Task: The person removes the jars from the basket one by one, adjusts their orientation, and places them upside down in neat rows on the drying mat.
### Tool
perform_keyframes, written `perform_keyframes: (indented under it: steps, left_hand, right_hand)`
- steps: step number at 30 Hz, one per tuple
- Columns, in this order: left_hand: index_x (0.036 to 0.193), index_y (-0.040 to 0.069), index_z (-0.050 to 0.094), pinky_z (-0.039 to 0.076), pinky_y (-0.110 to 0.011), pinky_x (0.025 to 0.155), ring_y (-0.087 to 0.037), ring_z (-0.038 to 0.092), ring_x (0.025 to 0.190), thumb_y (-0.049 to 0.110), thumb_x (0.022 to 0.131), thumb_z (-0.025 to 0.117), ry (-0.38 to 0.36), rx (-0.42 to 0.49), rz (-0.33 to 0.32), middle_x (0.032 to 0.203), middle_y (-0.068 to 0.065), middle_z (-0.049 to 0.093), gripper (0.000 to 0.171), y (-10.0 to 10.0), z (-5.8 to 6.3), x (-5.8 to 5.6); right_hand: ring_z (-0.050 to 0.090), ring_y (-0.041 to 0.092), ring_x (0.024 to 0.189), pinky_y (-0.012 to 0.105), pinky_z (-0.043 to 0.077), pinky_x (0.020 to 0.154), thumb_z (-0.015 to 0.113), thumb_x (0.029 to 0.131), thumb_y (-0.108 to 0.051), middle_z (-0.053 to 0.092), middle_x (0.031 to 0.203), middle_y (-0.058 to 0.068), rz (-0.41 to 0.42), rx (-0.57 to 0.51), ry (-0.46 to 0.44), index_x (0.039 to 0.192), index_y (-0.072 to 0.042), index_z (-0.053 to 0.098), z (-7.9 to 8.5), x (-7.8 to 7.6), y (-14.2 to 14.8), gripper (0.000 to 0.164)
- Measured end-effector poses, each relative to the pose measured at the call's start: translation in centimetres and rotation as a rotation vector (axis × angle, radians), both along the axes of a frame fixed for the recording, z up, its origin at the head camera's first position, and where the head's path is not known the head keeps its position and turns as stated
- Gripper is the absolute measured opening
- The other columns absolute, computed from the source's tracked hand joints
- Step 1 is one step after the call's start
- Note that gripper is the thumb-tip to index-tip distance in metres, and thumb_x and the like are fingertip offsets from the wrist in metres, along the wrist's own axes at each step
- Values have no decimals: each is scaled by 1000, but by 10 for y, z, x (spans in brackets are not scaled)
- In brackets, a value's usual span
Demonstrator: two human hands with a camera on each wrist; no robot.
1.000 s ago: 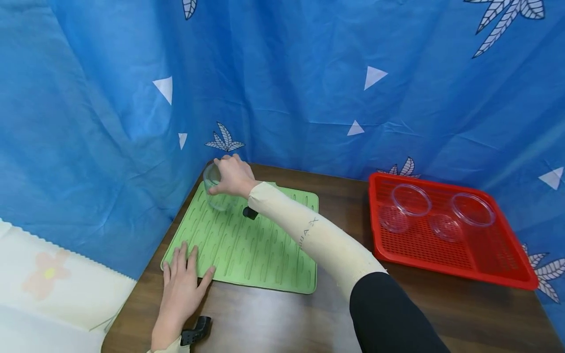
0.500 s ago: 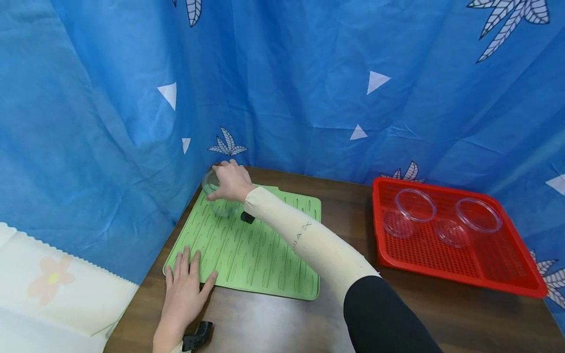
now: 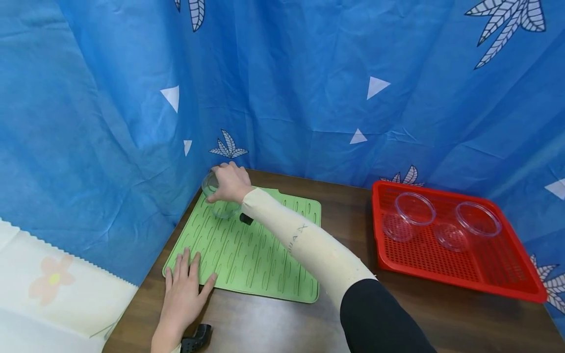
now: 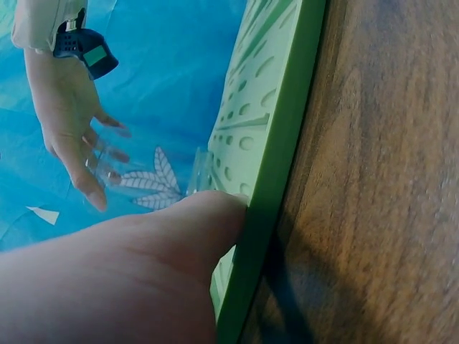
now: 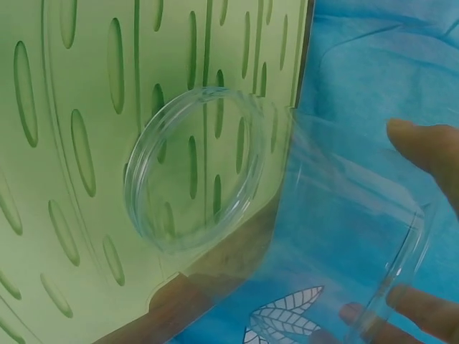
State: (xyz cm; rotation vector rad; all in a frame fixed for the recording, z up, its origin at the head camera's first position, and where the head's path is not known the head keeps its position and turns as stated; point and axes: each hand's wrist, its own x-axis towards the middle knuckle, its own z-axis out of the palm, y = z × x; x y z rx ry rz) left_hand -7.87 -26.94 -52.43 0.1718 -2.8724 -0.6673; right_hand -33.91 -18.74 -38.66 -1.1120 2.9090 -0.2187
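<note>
My right hand [image 3: 229, 182] holds a tall clear round cup [image 3: 226, 210] from above, at the back left corner of a green ribbed mat [image 3: 265, 245]. In the right wrist view, the cup's lower ring [image 5: 147, 208] lies against the mat, and the curled fingers [image 5: 423, 312] and the thumb are around its upper end. From the left wrist view, the clear cup [image 4: 115, 161] looks upright under the right hand [image 4: 68, 118]. My left hand [image 3: 183, 296] rests on the mat's front left corner, fingers straight and thumb spread.
At the right, a red perforated basket [image 3: 463, 284] holds two more clear cups, a left one [image 3: 416, 208] and a right one [image 3: 478, 219]. A blue curtain [image 3: 282, 88] closes off the back and left of the wooden table [image 3: 273, 323]. White cloth [image 3: 66, 314] hangs at lower left.
The head view has shifted slightly, so everything sits a little lower. The right hand keeps its hold on the cup at the mat's back left corner; the left hand stays in place.
</note>
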Motion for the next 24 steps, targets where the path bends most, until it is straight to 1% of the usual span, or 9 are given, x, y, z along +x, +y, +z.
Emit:
perform_keyframes:
  steps: [6,10,12,14,15,16,19,21,24]
  left_hand:
    - [151,-8,29,-4,-68,113,-53,7,144,48,101,53,-17,-7,-8,159,-33,10,79,2,5,-1]
    - [150,-9,31,-3,-68,113,-54,9,144,46,100,56,10,-13,-13,158,-34,12,78,2,6,-2]
    - [150,-9,31,-2,-69,113,-55,9,144,46,100,56,18,-17,-16,158,-34,12,78,2,5,-2]
    - [149,-10,32,-2,-69,113,-55,9,143,46,100,56,22,-21,-17,158,-35,13,78,1,5,-3]
    - [150,-9,31,-1,-69,113,-54,9,144,46,100,56,17,-20,-15,158,-34,13,78,1,5,-3]
    - [150,-9,31,-1,-69,113,-54,9,144,47,101,55,10,-20,-13,158,-34,12,78,1,5,-3]
    - [151,-8,31,-2,-68,113,-53,8,144,49,100,54,-4,-14,-4,159,-33,11,79,1,5,-1]
    - [151,-7,30,-3,-68,113,-53,7,145,50,100,53,-16,-6,-1,159,-33,11,80,1,5,0]
    - [151,-8,30,-5,-68,113,-52,5,145,51,100,52,-26,-4,3,159,-33,10,81,0,4,1]
  right_hand:
    - [51,17,110,29,50,77,77,62,-77,54,135,-3,-3,-53,1,150,-24,43,3,0,10,108]
    - [50,16,112,26,49,70,76,61,-79,52,132,-2,0,-73,0,153,-22,39,8,2,15,114]
    - [49,15,114,26,49,69,75,61,-80,51,132,-3,-4,-78,0,154,-22,37,11,3,17,116]
    - [47,16,121,27,51,74,73,61,-82,49,138,-2,-12,-75,0,155,-21,35,14,5,19,119]
    - [46,18,126,28,52,79,73,61,-82,47,143,0,-15,-78,-2,156,-20,34,15,6,20,120]
    - [43,19,132,29,52,86,73,61,-82,44,148,1,-19,-78,-5,156,-20,32,17,6,21,121]
    - [32,21,144,33,49,99,72,61,-82,35,156,4,-22,-93,-10,157,-17,30,22,8,26,124]
    - [27,20,146,33,47,102,73,61,-82,33,158,4,-20,-117,-12,158,-16,28,26,10,31,125]
    - [27,18,146,33,47,102,75,61,-79,34,157,5,-18,-163,-7,157,-15,29,33,12,39,125]
